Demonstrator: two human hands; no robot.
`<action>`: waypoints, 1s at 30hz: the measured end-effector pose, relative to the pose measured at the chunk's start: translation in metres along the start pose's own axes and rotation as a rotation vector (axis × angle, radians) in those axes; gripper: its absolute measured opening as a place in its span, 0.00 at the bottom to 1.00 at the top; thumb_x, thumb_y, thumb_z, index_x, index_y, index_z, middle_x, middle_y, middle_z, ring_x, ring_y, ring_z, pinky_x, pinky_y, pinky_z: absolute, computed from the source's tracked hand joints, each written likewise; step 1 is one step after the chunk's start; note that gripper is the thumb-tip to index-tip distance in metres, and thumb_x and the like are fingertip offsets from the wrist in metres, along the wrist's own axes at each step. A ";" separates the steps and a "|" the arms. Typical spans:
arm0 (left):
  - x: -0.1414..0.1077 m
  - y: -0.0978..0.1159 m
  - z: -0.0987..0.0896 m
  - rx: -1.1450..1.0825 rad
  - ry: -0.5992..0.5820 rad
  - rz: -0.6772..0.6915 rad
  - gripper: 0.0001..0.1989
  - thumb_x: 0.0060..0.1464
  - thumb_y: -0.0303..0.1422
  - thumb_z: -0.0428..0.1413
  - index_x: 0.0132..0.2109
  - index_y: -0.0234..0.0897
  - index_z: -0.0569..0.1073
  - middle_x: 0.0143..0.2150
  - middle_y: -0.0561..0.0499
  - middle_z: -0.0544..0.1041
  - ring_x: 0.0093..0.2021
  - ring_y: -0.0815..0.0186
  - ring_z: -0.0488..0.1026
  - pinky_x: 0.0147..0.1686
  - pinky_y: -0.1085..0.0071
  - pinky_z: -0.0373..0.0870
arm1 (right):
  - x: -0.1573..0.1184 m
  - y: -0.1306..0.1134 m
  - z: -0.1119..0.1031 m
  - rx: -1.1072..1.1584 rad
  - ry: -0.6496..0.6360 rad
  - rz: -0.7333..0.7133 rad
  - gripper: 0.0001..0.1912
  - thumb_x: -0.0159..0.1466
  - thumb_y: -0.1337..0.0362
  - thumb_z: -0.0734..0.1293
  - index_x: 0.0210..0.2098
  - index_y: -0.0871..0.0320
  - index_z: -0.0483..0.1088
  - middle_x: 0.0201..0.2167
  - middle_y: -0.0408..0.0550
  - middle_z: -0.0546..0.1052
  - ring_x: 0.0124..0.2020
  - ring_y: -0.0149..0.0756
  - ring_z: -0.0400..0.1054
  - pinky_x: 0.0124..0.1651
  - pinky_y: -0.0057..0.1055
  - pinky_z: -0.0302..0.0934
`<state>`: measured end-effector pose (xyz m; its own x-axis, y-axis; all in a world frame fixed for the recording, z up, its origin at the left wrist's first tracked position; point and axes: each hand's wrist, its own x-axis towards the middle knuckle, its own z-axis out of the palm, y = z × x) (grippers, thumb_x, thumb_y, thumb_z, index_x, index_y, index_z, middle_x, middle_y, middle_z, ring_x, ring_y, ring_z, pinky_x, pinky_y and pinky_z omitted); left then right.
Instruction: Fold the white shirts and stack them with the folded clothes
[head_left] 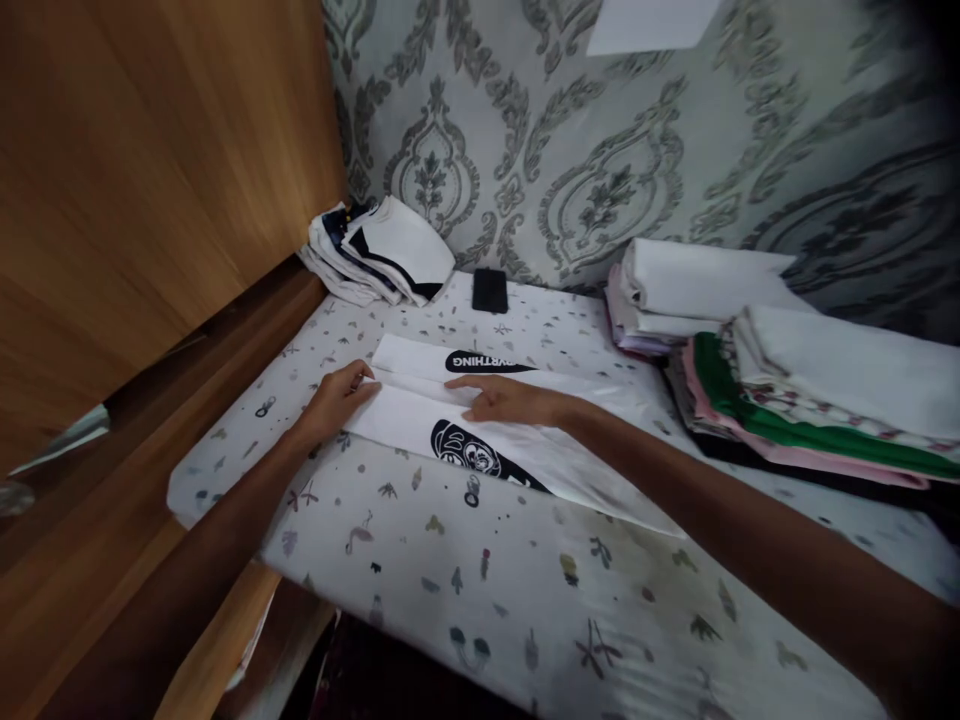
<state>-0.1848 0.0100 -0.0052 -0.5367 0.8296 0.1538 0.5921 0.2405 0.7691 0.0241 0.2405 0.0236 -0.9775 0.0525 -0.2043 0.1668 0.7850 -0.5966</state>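
White garment: long strip of thin white cloth with black prints (397,410), flat on the white padded surface with small printed motifs (420,545); a lengthwise seam or fold runs between its two halves.
Left hand: left hand (337,402) at the strip's left end, thumb and forefinger close together; we can't tell if cloth is caught between them.
Right hand: right hand (514,398) over the middle, forefinger stretched out, thumb apart from it; we see no pinch.
Lengthwise line: we judge it could skew if the two hands pull unevenly.
Right end: looks loose and rumpled beneath the right forearm; creases could get trapped if the forearm drags there.
Lower edge: slanted toward the right, so the halves could end up mismatched, we think.
Right-hand piles: folded pile with green and pink layers (825,415) lies near the right forearm; a wide elbow swing could topple it.
Black flat rectangle: black flat rectangular object (490,290) sits beyond the strip; a far-flung flap could cover it.
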 end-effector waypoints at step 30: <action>0.137 -0.013 -0.001 0.152 0.033 -0.275 0.11 0.47 0.36 0.59 0.38 0.36 0.72 0.30 0.52 0.74 0.32 0.65 0.71 0.30 0.72 0.64 | 0.038 -0.132 0.085 -0.480 0.247 -0.095 0.16 0.68 0.57 0.64 0.47 0.64 0.70 0.45 0.60 0.73 0.47 0.51 0.68 0.42 0.43 0.69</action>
<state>-0.2664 0.1199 0.0069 -0.7071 0.7067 -0.0255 0.5035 0.5284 0.6836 -0.0241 0.0868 0.0286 -0.9963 0.0657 0.0563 0.0552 0.9838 -0.1704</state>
